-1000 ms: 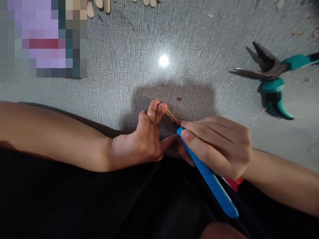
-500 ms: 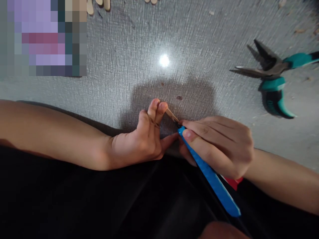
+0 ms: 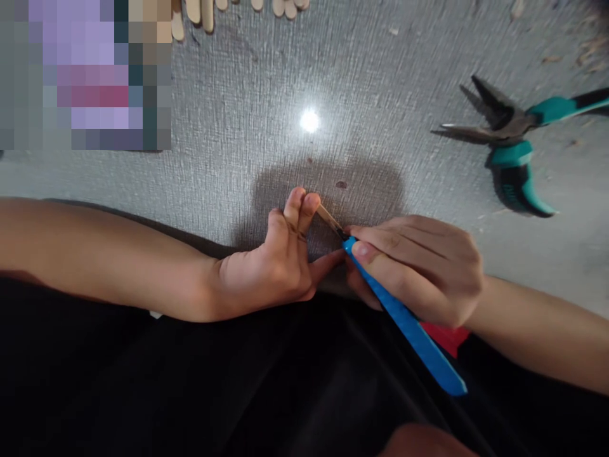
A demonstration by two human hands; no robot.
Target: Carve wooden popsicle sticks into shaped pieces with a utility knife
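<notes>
My left hand (image 3: 278,257) grips a thin wooden craft stick (image 3: 327,216), its upper end at the fingertips and its lower end near my right hand. My right hand (image 3: 423,263) is closed round a long blue utility knife (image 3: 409,327). The knife's dark tip meets the lower part of the stick; the blade itself is too small and shaded to make out. My left thumb reaches across below the stick toward the knife's front end. Both hands are just over the near edge of the table.
Open long-nose pliers (image 3: 511,136) with teal and black handles lie on the grey textured table (image 3: 214,114) at the right. Several wooden sticks (image 3: 207,16) lie at the far edge. A blurred-out object (image 3: 90,76) occupies the far left. Something red (image 3: 445,337) shows under my right wrist.
The view has shifted slightly, bringing more of the far sticks into sight. My hands keep nearly the same hold, with the knife tip slightly farther down the stick.
</notes>
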